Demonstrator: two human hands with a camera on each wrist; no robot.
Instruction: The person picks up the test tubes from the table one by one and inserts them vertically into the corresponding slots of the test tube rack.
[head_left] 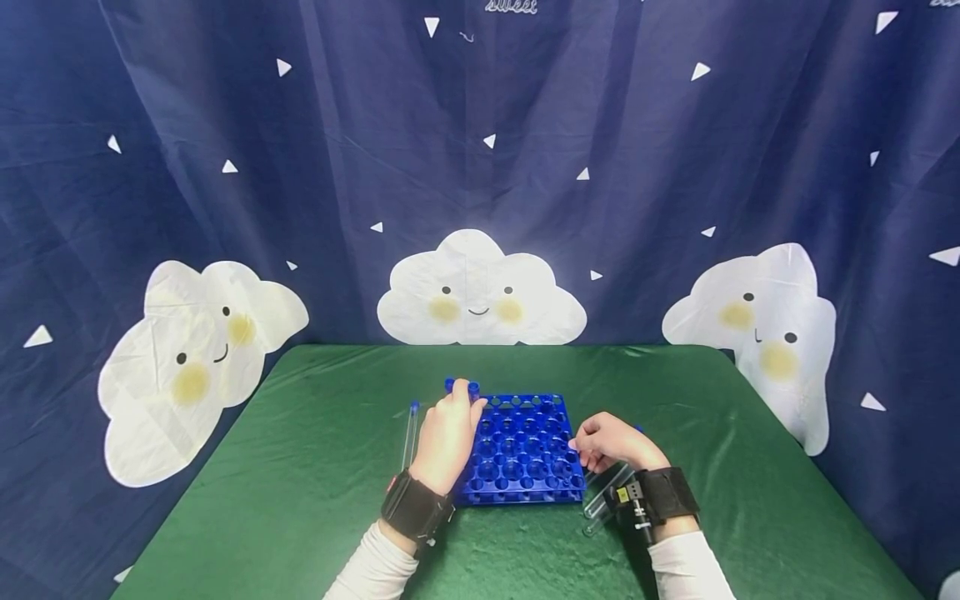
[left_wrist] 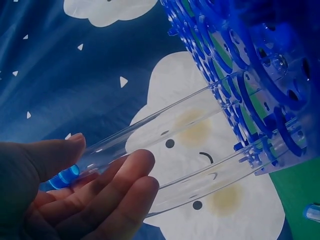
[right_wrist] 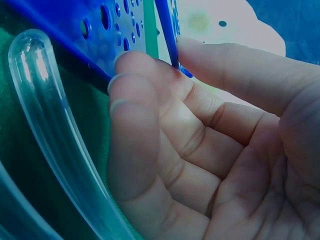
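A clear, smooth test tube with a blue cap [left_wrist: 165,120] stands in a blue plastic rack [head_left: 517,492], near its far left corner. Its capped end sits between the thumb and fingers of the left hand [head_left: 444,433], which grasps it loosely. The cap points up and the rounded end down, the long axis passing through the rack's tiers of round holes. A second clear tube [left_wrist: 200,186] stands just beside it, nearly parallel, partly hidden by the curved fingers.

The right hand [head_left: 611,442] pinches the edge of the rack's top plate between thumb and index finger, its other fingers curled below.

Left of the left hand lies a slender blue-capped tube [head_left: 409,437], cap pointing away from the person. Several clear round-ended tubes [head_left: 609,493] lie slantwise beneath the right wrist. All rest on a counter [head_left: 337,500] with a glossy green covering; behind hangs a navy fabric curtain [head_left: 375,150] printed with white smiling clouds.
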